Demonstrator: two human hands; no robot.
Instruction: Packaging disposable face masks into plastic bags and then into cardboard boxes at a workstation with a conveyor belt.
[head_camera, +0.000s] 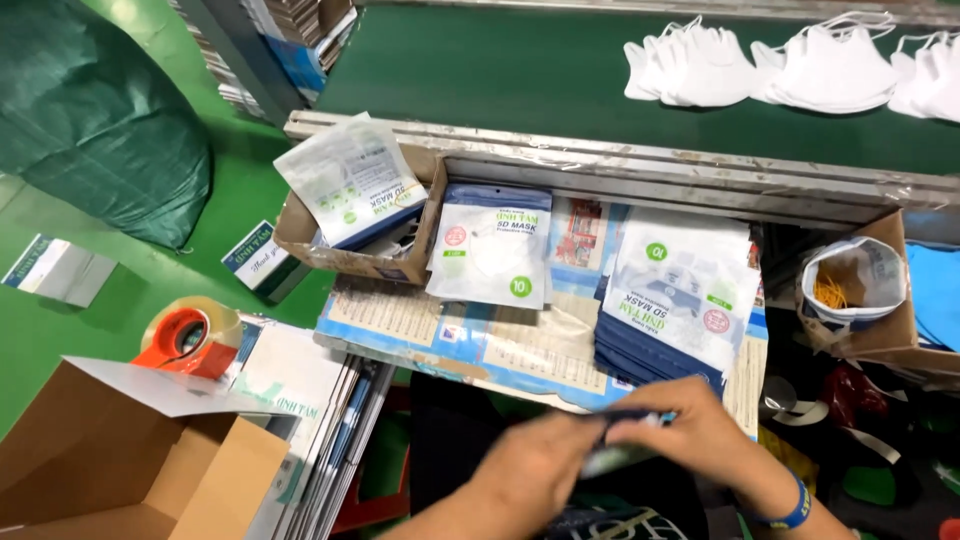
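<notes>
Low in the head view, my left hand (530, 465) and my right hand (700, 430) meet over a thin mask pouch (625, 450), blurred by motion; both grip it at its top edge. A blue band circles my right wrist. Just beyond the hands lies a stack of flat mask pouches (675, 295) with dark blue backs. A second pile of white pouches (492, 250) lies left of it, and more pouches sit in a small cardboard tray (350, 190).
A green conveyor belt (520, 80) carries white face masks (760, 65) at the back. An open cardboard box (130, 460) and a tape dispenser (185, 335) stand at the left. A bag with rubber bands (850, 280) sits at the right.
</notes>
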